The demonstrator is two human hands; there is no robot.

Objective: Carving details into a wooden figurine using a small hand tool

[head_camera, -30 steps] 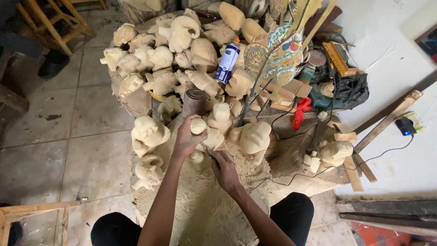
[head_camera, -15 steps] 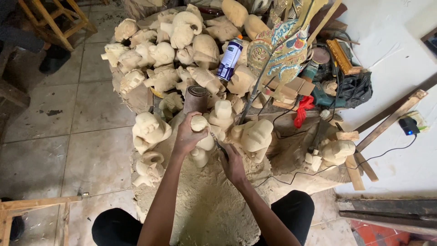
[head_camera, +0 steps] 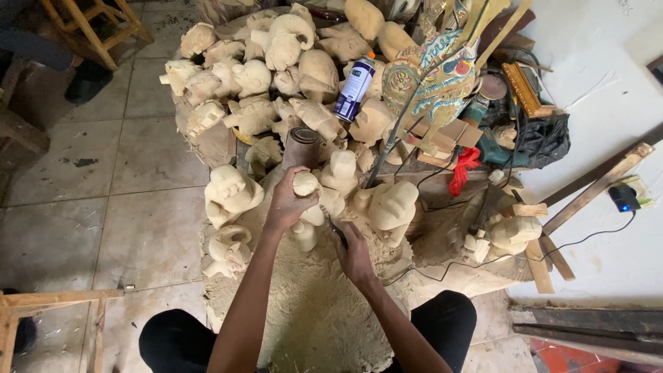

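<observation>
Pale carved wooden figure (head_camera: 306,207) gripped by left hand (head_camera: 289,205), right hand (head_camera: 354,250) clenched on dark carving tool (head_camera: 334,232) just beside; slip risked gouging.

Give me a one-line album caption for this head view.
Left hand grips a pale carved wooden figure while right hand works a dark tool against it.

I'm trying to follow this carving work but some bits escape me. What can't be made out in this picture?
- Tool in the right hand: only a dark tip shows; the fingers hide the rest.
- Carved wooden piece: the left hand wraps it, so its shape is unclear.
- Wooden chair: cut off by the top edge.
- Small black device: too small to identify.
</observation>
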